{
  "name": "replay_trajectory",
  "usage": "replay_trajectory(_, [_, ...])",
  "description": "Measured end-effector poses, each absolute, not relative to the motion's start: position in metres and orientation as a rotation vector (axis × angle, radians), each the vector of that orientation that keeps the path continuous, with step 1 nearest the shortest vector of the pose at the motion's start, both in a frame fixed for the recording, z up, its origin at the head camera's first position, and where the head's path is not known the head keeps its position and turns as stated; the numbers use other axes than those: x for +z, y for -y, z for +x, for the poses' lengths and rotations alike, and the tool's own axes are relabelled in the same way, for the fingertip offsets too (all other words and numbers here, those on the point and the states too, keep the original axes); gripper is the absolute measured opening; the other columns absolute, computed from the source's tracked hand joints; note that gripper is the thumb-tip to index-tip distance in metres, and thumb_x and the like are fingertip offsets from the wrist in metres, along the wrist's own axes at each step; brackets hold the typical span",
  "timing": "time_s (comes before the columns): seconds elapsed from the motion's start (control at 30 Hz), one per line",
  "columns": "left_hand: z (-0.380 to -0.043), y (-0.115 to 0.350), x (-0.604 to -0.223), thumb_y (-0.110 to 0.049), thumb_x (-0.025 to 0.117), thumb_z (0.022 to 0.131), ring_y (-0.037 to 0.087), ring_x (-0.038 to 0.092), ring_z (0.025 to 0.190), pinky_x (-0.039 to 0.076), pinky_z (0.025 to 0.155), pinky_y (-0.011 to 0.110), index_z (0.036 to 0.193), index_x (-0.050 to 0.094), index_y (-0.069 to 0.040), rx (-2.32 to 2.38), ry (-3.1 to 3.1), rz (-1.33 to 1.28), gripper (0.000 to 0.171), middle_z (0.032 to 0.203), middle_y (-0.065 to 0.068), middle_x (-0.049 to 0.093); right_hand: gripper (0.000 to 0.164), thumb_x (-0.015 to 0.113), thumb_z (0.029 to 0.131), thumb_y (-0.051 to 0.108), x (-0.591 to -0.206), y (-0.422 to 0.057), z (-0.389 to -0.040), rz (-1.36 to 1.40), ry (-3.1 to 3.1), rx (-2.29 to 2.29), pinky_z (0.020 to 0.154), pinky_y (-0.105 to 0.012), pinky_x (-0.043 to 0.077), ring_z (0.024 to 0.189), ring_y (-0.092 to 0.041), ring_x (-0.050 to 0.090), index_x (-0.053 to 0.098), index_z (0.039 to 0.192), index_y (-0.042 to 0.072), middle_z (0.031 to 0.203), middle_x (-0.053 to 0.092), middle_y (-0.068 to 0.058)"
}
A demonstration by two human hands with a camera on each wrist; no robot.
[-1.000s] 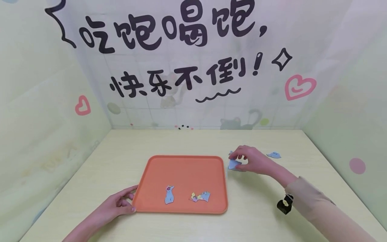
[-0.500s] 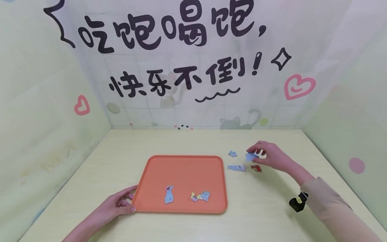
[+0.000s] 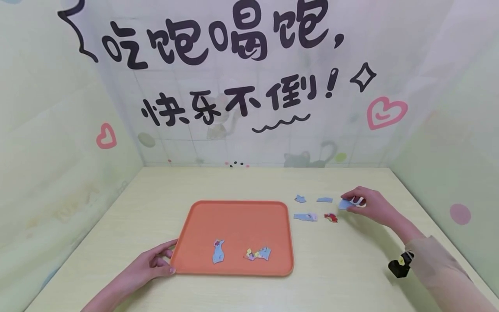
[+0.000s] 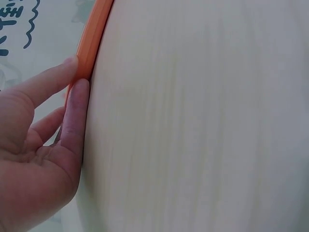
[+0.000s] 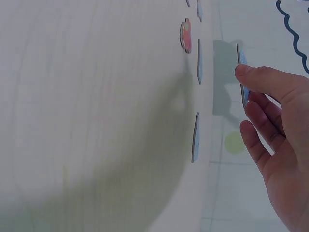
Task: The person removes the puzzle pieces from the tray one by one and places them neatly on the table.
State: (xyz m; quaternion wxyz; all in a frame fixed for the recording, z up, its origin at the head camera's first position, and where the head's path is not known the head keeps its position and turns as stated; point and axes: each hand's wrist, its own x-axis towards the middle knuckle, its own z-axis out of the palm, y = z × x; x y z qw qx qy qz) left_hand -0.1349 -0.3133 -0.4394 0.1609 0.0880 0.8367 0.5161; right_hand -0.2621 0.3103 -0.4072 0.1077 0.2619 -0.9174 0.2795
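Pinching a blue piece (image 3: 344, 205), the right hand (image 3: 370, 205) could drop it onto the table (image 3: 331, 255) below should it slip, the left hand (image 3: 148, 264) gripping a tray (image 3: 238, 223).

A loose, pale beige cloth sleeve (image 3: 440, 273) with a soft, plain cuff covers the right forearm; beside it sits a small, black, angular device (image 3: 397, 270) bearing a pale yellow patch (image 3: 401, 260). The left forearm (image 3: 111, 292) is bare.

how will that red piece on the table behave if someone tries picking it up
The red piece probably won't roll or tip, since it lies flat on the table. Its thin edge in the right wrist view suggests something light and fairly stiff. Sitting so low, it may be fiddly to pinch.
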Motion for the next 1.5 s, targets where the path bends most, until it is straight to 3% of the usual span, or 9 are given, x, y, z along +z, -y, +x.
replay_trajectory(0.53, [-0.136,0.315,-0.441,-0.015,0.072,0.089,0.005,0.063,0.084,0.051,0.077,0.02,0.153,0.024,0.006,1.492,-2.366,0.275,0.082,0.12,0.016,0.052,0.033,0.078,0.083,0.013,-0.428,-0.342,-0.257,0.613,2.835,0.875,0.071,-0.021,0.051,0.082,0.003,0.053,0.07,0.113,0.002,0.103,0.071,-0.011])
replay_trajectory(1.03, [-0.135,0.314,-0.443,-0.014,0.072,0.089,0.005,0.064,0.085,0.05,0.077,0.02,0.153,0.024,0.005,1.487,-2.379,0.27,0.083,0.122,0.018,0.052,0.032,0.075,0.086,0.016,-0.436,-0.346,-0.258,0.573,2.991,0.923,0.073,-0.018,0.049,0.084,0.003,0.053,0.07,0.115,0.003,0.101,0.069,-0.007])
replay_trajectory(1.5, [-0.137,0.313,-0.443,-0.016,0.072,0.09,0.006,0.065,0.086,0.048,0.078,0.018,0.154,0.025,0.004,1.46,-2.401,0.261,0.082,0.123,0.018,0.052,0.034,0.067,0.093,0.014,-0.436,-0.345,-0.256,0.568,3.04,1.121,0.076,-0.019,0.044,0.089,-0.008,0.047,0.06,0.122,0.0,0.105,0.059,-0.009])
